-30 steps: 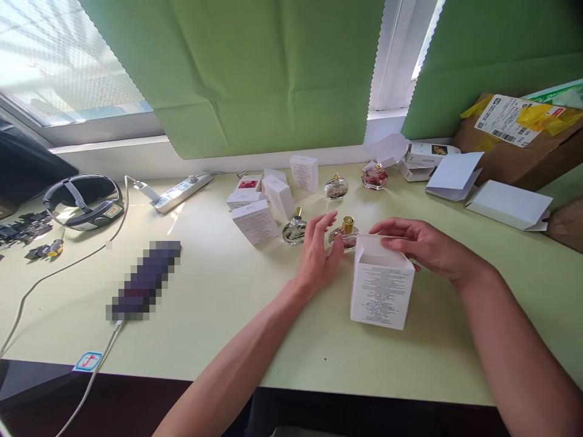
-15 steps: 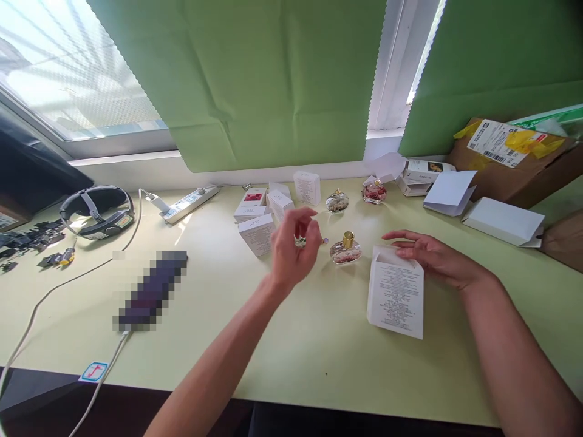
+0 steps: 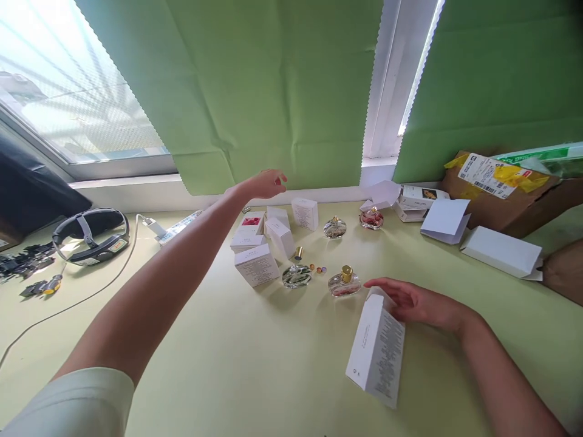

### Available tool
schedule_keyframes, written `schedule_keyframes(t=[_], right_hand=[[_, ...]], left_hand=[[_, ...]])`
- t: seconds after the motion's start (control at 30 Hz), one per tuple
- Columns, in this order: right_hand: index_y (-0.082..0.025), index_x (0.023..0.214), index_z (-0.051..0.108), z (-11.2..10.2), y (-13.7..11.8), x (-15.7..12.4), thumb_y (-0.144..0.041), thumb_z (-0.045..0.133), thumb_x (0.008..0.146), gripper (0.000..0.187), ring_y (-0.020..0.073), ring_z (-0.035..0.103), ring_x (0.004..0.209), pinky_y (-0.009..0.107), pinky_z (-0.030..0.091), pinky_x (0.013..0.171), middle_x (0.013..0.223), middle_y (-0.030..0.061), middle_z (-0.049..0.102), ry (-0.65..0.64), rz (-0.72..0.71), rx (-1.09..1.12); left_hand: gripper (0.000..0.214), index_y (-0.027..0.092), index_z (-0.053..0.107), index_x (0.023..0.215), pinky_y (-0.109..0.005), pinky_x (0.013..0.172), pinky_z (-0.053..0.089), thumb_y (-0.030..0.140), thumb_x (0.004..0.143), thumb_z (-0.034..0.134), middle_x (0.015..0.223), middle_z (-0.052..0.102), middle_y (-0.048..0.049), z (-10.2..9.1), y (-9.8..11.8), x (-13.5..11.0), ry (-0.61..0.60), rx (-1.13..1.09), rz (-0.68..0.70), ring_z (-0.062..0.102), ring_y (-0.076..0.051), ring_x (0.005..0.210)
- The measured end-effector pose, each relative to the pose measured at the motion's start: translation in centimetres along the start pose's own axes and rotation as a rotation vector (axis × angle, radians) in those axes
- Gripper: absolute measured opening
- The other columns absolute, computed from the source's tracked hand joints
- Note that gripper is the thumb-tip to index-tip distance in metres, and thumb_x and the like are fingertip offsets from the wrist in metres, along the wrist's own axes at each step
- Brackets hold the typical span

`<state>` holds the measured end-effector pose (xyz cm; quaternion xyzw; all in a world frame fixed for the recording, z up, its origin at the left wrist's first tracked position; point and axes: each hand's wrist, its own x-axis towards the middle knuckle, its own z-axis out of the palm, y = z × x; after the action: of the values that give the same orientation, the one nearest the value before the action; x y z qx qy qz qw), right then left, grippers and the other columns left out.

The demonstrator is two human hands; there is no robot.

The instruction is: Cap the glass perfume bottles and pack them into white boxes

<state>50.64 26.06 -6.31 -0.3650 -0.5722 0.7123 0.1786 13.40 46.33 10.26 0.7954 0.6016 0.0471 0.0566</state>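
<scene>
My left hand [image 3: 268, 184] is stretched out over the back of the table, in front of the green blind, its fingers loosely curled and apart with nothing seen in them. Below it are several small white boxes [image 3: 305, 214]. My right hand [image 3: 412, 303] grips the top end of a white printed perfume box [image 3: 377, 349], index finger extended, other fingers partly hidden behind it. Beside that hand stands a pinkish perfume bottle [image 3: 345, 284] with a gold cap. Left of it sits an uncapped perfume bottle [image 3: 296, 276], near a loose gold cap [image 3: 299, 253] and small beads [image 3: 317, 269].
Two more perfume bottles, one clear [image 3: 335, 227] and one red [image 3: 371, 218], stand farther back. Opened white cartons [image 3: 501, 250] and a taped brown box [image 3: 496, 188] are at right. At left lie a head strap device [image 3: 95, 237], a power strip [image 3: 180, 226] and a cable.
My left hand has moved from beside the uncapped bottle up and back towards the blind, uncovering the bottle and loose cap. The box at my right hand has turned, showing its side.
</scene>
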Motion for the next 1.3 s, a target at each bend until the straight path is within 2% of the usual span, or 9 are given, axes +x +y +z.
schedule_keyframes(t=[0.17, 0.4, 0.53, 0.7, 0.87, 0.93, 1.07, 1.17, 1.3], right_hand=[[-0.034, 0.142, 0.052, -0.1, 0.0, 0.2, -0.034, 0.074, 0.083, 0.063, 0.0296, 0.046, 0.138, 0.046, 0.041, 0.108, 0.147, 0.0075, 0.053, -0.003, 0.003, 0.028], [-0.034, 0.141, 0.052, 0.1, -0.1, 0.4, -0.037, 0.072, 0.084, 0.060, 0.0308, 0.050, 0.134, 0.044, 0.047, 0.099, 0.145, 0.0079, 0.055, -0.015, 0.007, 0.029], [-0.031, 0.137, 0.057, 0.2, -0.1, 0.4, -0.039, 0.071, 0.085, 0.055, 0.0301, 0.052, 0.132, 0.046, 0.045, 0.103, 0.141, 0.0081, 0.058, 0.004, 0.005, -0.027], [-0.029, 0.128, 0.065, 0.6, -0.7, 0.4, -0.039, 0.069, 0.087, 0.042, 0.0275, 0.050, 0.134, 0.046, 0.039, 0.110, 0.138, 0.0064, 0.061, -0.007, -0.007, -0.095], [-0.032, 0.132, 0.063, 0.7, -1.1, -0.2, -0.047, 0.066, 0.088, 0.047, 0.0276, 0.061, 0.116, 0.040, 0.055, 0.084, 0.143, 0.0074, 0.057, -0.067, 0.056, -0.077], [-0.029, 0.127, 0.066, 0.4, -1.1, -0.2, -0.050, 0.065, 0.087, 0.045, 0.0257, 0.063, 0.107, 0.038, 0.054, 0.079, 0.136, 0.0082, 0.061, 0.071, 0.025, -0.158], [-0.031, 0.129, 0.063, 1.0, -0.8, 1.5, -0.054, 0.070, 0.080, 0.054, 0.0178, 0.058, 0.082, 0.036, 0.051, 0.076, 0.122, 0.0053, 0.065, 0.574, -0.181, -0.388], [-0.030, 0.134, 0.059, 2.8, -0.6, 3.5, -0.055, 0.068, 0.082, 0.058, 0.0163, 0.056, 0.075, 0.035, 0.050, 0.074, 0.110, 0.0040, 0.066, 0.540, -0.279, -0.467], [-0.023, 0.120, 0.067, 4.2, -0.1, 4.9, -0.059, 0.063, 0.084, 0.051, 0.0184, 0.057, 0.068, 0.034, 0.048, 0.068, 0.074, 0.0001, 0.063, 0.545, -0.285, -0.493]], left_hand=[[0.051, 0.018, 0.062, 0.127, -0.036, 0.098, 0.044, 0.038, 0.080, 0.065, 0.132, 0.062, -0.0123, 2.4, -4.1, 3.2, -0.098, 0.025, -0.150, 0.059, -0.029, 0.119], [0.065, 0.018, 0.065, 0.124, -0.030, 0.088, 0.048, 0.045, 0.067, 0.078, 0.113, 0.074, -0.0107, 6.0, -6.5, 2.8, -0.224, -0.073, -0.237, 0.067, -0.026, 0.103], [0.068, 0.014, 0.068, 0.117, -0.033, 0.091, 0.048, 0.042, 0.058, 0.085, 0.115, 0.072, -0.0144, 6.8, -6.6, 2.4, -0.143, -0.114, -0.280, 0.066, -0.030, 0.106], [0.052, 0.012, 0.071, 0.111, -0.030, 0.079, 0.051, 0.026, 0.063, 0.083, 0.097, 0.074, -0.0105, 6.3, -5.9, 1.9, -0.021, -0.256, -0.253, 0.067, -0.020, 0.082], [0.050, 0.016, 0.063, 0.125, -0.026, 0.071, 0.050, 0.013, 0.076, 0.071, 0.100, 0.068, -0.0062, 3.1, -4.3, 0.9, 0.287, -0.369, -0.155, 0.060, -0.013, 0.075], [0.048, 0.021, 0.062, 0.127, -0.025, 0.073, 0.050, 0.011, 0.081, 0.066, 0.102, 0.065, -0.0046, 0.8, -3.4, -0.1, 0.441, -0.405, -0.078, 0.058, -0.011, 0.076], [0.050, 0.024, 0.060, 0.128, -0.028, 0.081, 0.050, 0.006, 0.082, 0.066, 0.099, 0.060, -0.0008, -3.3, -1.3, -4.6, 0.655, -0.493, 0.100, 0.056, -0.007, 0.078], [0.047, 0.027, 0.060, 0.128, -0.031, 0.080, 0.052, 0.011, 0.084, 0.068, 0.094, 0.058, 0.0003, -3.4, 0.8, -9.6, 0.657, -0.685, 0.302, 0.059, -0.008, 0.082], [0.045, 0.033, 0.059, 0.128, -0.031, 0.069, 0.058, 0.026, 0.085, 0.071, 0.093, 0.061, -0.0026, 0.2, 3.6, -14.9, 0.629, -0.835, 0.393, 0.064, -0.015, 0.081]])
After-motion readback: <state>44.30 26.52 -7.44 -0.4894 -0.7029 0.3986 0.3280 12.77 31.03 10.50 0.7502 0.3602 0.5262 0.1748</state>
